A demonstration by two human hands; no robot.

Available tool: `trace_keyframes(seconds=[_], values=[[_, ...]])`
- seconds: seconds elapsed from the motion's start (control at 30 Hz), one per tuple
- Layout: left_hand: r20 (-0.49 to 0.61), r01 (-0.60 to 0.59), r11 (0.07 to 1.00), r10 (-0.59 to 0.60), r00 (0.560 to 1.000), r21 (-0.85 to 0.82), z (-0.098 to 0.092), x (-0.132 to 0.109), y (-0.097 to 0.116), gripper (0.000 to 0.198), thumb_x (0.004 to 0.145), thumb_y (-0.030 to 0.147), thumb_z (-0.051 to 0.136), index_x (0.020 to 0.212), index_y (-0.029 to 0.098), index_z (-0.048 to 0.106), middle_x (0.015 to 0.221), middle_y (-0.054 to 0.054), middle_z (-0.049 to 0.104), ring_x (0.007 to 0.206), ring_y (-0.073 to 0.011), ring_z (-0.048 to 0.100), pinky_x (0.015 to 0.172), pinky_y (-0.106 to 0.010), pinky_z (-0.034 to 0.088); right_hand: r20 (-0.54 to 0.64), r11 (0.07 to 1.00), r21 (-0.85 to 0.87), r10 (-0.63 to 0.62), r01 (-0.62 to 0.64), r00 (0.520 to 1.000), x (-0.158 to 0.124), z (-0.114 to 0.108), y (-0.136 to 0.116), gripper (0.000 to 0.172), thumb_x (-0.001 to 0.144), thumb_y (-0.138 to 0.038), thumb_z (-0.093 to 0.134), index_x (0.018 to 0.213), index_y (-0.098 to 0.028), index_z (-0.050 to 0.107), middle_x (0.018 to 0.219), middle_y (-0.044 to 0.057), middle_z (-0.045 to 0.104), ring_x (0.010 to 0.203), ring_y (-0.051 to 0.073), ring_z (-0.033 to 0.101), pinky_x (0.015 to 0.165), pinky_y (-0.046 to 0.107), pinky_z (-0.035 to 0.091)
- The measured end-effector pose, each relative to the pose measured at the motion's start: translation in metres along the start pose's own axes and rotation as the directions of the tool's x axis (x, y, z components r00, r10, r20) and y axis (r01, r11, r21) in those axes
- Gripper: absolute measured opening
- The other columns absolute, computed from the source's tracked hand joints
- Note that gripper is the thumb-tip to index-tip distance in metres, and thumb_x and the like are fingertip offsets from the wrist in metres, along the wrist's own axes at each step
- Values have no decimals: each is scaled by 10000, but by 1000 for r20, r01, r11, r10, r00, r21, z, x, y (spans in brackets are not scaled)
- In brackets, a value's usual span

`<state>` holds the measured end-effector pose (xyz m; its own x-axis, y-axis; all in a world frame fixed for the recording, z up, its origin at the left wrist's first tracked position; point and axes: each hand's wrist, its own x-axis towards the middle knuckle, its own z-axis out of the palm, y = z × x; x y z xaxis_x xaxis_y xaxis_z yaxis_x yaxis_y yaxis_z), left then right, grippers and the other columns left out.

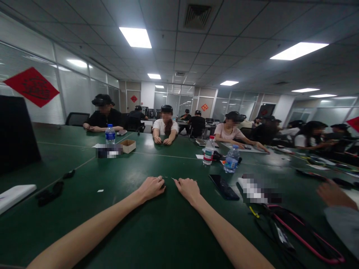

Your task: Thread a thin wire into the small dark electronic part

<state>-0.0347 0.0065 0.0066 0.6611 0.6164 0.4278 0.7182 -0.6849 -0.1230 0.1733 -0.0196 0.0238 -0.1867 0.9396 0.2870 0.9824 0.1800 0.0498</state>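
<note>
Both my forearms reach out over the dark green table [157,228]. My left hand [152,186] rests on the tabletop with its fingers curled in; a ring shows on one finger. My right hand [187,188] lies close beside it, its fingers pinched on a thin pale sliver [174,179] that pokes out toward the left hand. What the sliver is I cannot make out. The hands are a few centimetres apart. A black phone [223,186] lies flat just right of my right hand.
Water bottles [208,150] [232,158] [110,134] and a small cardboard box [128,145] stand farther out. Black and pink cables [294,228] lie at the right. Another person's hand [332,193] shows at the far right. Several people sit across the table. A white pad [15,194] lies left.
</note>
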Motion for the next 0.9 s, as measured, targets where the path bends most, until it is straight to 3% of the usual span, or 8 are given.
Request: trace_keyframes(seconds=[0.23, 0.43, 0.57, 0.73, 0.9], values=[[-32, -8, 1000, 8, 999, -8, 3, 0, -1, 278, 884, 343, 400, 910, 165, 611, 886, -97, 607, 745, -186, 601, 716, -314, 423, -28, 990, -17, -139, 139, 990, 1, 1, 0, 552, 947, -517, 211, 894, -193, 655, 850, 91, 677, 690, 147, 628, 625, 238, 416], [-140, -82, 997, 82, 987, 9, 8, 1, -4, 252, 867, 320, 436, 861, 149, 621, 835, -95, 619, 730, -187, 598, 847, -417, 381, -81, 992, 0, -129, 130, 988, 1, 5, 2, 455, 960, -444, 239, 893, -195, 614, 851, 65, 658, 666, 128, 606, 576, 214, 386], [-250, -174, 983, 153, 956, -66, 6, -1, -3, 239, 855, 333, 464, 903, 172, 634, 775, -71, 632, 703, -168, 599, 950, -452, 346, -109, 996, -14, -85, 84, 990, 1, 5, 3, 399, 959, -426, 258, 916, -207, 589, 855, 55, 646, 706, 141, 607, 583, 218, 369], [-331, -438, 850, 339, 880, -293, -8, -7, 12, 291, 864, 314, 460, 1099, 205, 594, 681, -17, 648, 650, -135, 611, 1076, -393, 294, -146, 989, -5, -149, 150, 978, -1, 4, 3, 410, 960, -430, 249, 911, -210, 592, 847, 48, 641, 706, 132, 593, 581, 216, 339], [-377, -468, 727, 304, 875, -502, -19, -9, 31, 308, 854, 308, 487, 1127, 190, 570, 796, -29, 689, 799, -146, 658, 1090, -343, 301, -166, 931, 11, -359, 366, 919, -3, 5, -1, 354, 952, -395, 308, 900, -199, 598, 824, 36, 636, 670, 111, 565, 570, 209, 306]])
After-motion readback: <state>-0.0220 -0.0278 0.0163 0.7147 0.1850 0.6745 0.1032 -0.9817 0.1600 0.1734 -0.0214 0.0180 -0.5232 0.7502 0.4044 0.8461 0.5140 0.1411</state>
